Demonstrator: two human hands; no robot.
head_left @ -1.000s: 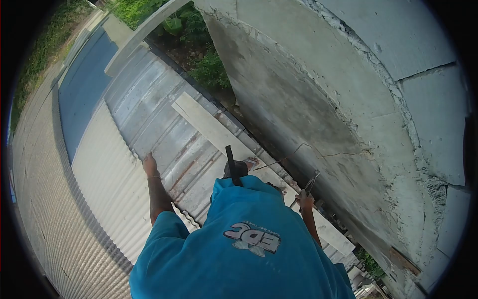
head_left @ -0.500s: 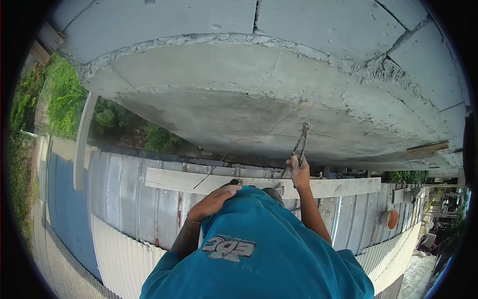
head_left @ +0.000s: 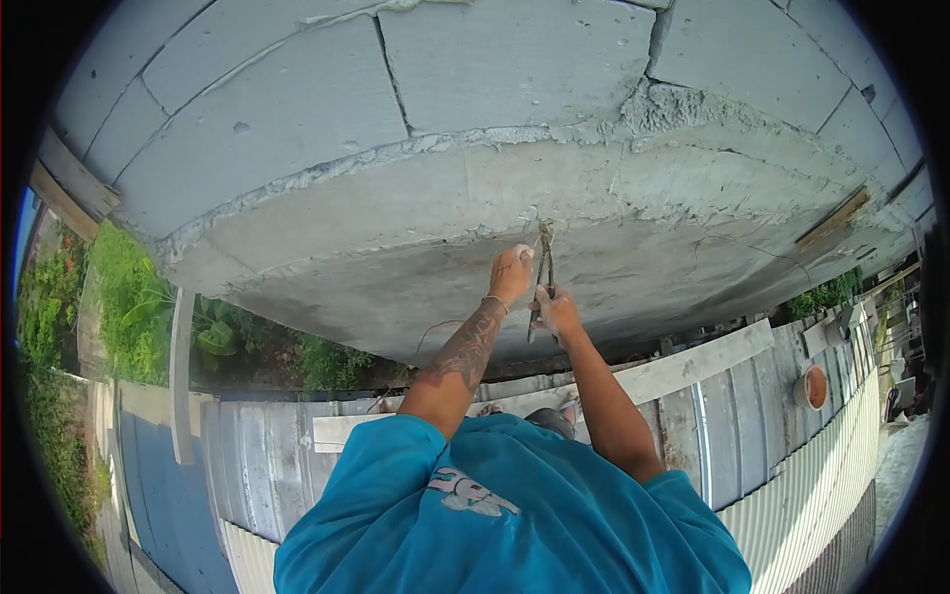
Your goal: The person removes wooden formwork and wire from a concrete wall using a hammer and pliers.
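A pair of pincers (head_left: 546, 265) with long thin handles is in my right hand (head_left: 562, 316), jaws pointing away from me. Its jaws touch or come very near the lower edge of the concrete beam (head_left: 416, 200), where a rough spot shows. Just left of the jaws, my left hand (head_left: 511, 274) is raised against the same edge with its fingers curled in. Whatever those fingers may pinch is hidden. A thin wire (head_left: 435, 327) hangs from the concrete underside, to the left of my left forearm.
Grey blocks (head_left: 515, 64) form the wall above the beam. Below are a light plank (head_left: 693, 366), metal roof sheets (head_left: 259, 455) and a round bucket (head_left: 813, 387) at right. A strip of wood (head_left: 833, 220) sticks to the concrete. Plants (head_left: 129, 297) grow at left.
My left hand has gone from my shirt up to the concrete edge. My right hand has lifted the pincers up to that edge too. The view has shifted and turned.
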